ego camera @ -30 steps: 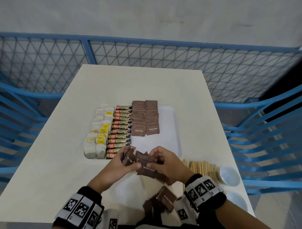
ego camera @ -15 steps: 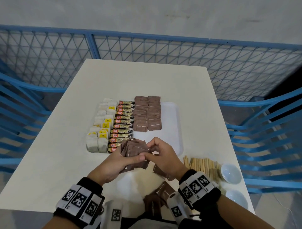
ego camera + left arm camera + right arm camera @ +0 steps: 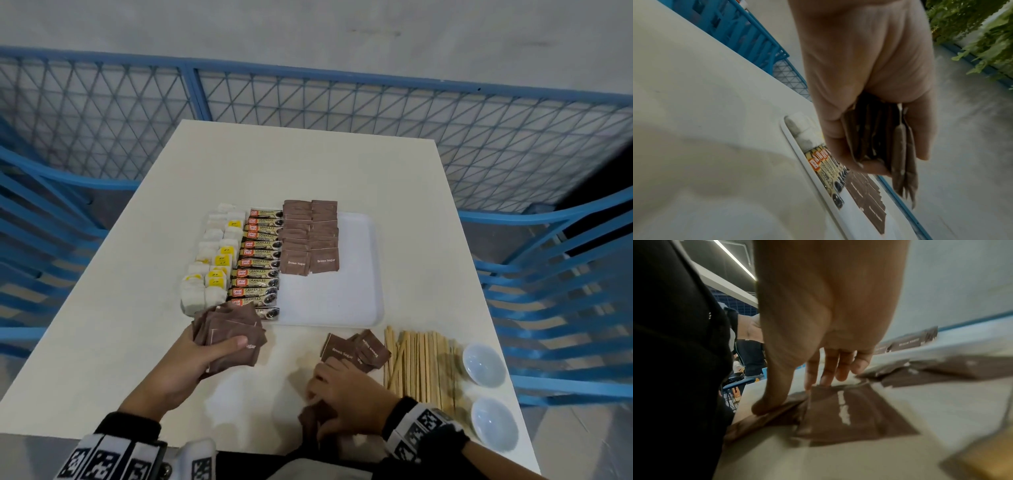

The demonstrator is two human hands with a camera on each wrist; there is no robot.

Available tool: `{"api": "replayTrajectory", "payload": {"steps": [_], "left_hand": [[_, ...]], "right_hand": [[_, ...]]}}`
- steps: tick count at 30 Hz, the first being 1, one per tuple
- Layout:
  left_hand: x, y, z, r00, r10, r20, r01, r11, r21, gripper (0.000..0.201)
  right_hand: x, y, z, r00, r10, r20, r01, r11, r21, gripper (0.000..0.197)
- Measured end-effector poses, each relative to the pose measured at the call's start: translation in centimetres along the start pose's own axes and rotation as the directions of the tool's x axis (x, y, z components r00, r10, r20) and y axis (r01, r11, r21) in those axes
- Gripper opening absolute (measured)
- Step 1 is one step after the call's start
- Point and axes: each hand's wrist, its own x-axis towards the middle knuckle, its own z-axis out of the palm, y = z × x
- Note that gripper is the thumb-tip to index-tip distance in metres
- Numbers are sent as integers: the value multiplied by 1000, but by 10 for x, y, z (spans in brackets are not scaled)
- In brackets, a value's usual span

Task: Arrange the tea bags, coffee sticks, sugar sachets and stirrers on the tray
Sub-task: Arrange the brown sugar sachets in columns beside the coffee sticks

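The left hand (image 3: 178, 363) sits in the lower left of the head view and squeezes a fat bunch of brown sugar packets (image 3: 231, 337) between thumb and fingers. The right hand (image 3: 346, 397), low in the middle, spreads its fingers (image 3: 828, 366) down onto loose brown packets (image 3: 849, 415) on the table (image 3: 308, 164). The white tray (image 3: 356, 274) in the middle holds rows of tea bags (image 3: 212, 260), coffee sticks (image 3: 258, 260) and sugar packets, and the wooden stirrers (image 3: 421, 363) lie at the lower right.
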Motion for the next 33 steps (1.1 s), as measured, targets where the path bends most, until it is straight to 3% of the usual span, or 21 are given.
{"api": "replayTrajectory", "payload": {"steps": [1,6,10,13,16,18,23,28,31,33], "left_hand": [[-3,0,-2,1000,-1,-11,1,1000,-7,100],[-9,-2,-15,999,-33,-40,32,999,-17,105],[-6,0,-20,999,-47,-27,46,999,-19,103],[-1,2,-25,998,-58,-6,58,998,2,92],[6,4,-31,997,-73,-2,73,997,13,79],[10,5,-37,997,-78,-12,78,997,23,77],[20,10,-51,997,-70,-19,70,997,22,94],[25,19,-56,997,-68,-20,68,998,1,43],[26,20,-57,996,-81,-44,81,997,2,31],[28,19,-59,995,-89,-48,88,996,-8,35]], "right_hand": [[2,-3,2,1000,7,-14,-8,1000,-29,43],[15,-1,-10,994,105,19,-106,969,224,35],[21,1,-27,969,247,14,-220,839,498,16],[25,7,-33,927,374,-14,-281,720,634,20],[30,13,-42,895,442,-51,-289,666,688,19],[35,18,-50,861,501,-86,-280,609,742,9],[60,35,-63,722,682,-117,-283,445,850,14],[96,54,-66,549,820,-160,-344,396,851,16],[114,60,-68,520,844,-133,-342,348,873,17],[124,63,-71,520,844,-130,-360,355,863,24]]}}
